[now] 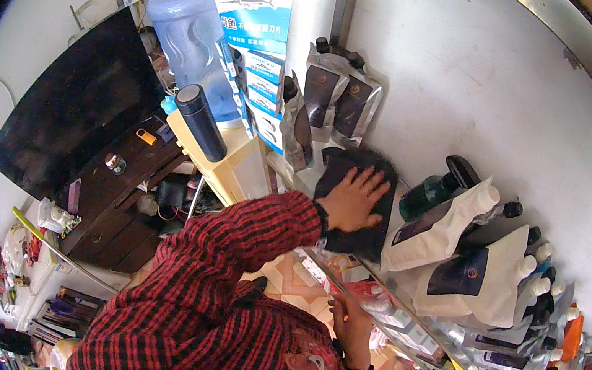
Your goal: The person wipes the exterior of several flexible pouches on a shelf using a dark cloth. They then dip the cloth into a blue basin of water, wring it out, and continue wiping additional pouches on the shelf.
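Note:
My left hand (354,200) lies flat, fingers spread, on a black cloth-like sheet (366,248) on the upper shelf. The sheet's exact kind is unclear, and the hand and wrist cover part of it. Silver and dark spouted pouches (319,95) stand behind it against the wall. To its right are a dark green bottle (426,197) with a black top and a white spouted pouch (438,225). Lower down, my right hand (353,328) hangs beside the shelf edge with fingers loosely bent and nothing visible in them.
Several more spouted pouches (475,280) crowd the shelf to the right. Left of the sheet, a black flask (201,123) and a blue water bottle (186,34) stand on a cream cabinet (243,150). A hanging blade card (255,4) overlaps the bottle. A dark screen (82,104) rises above a brown desk (113,202).

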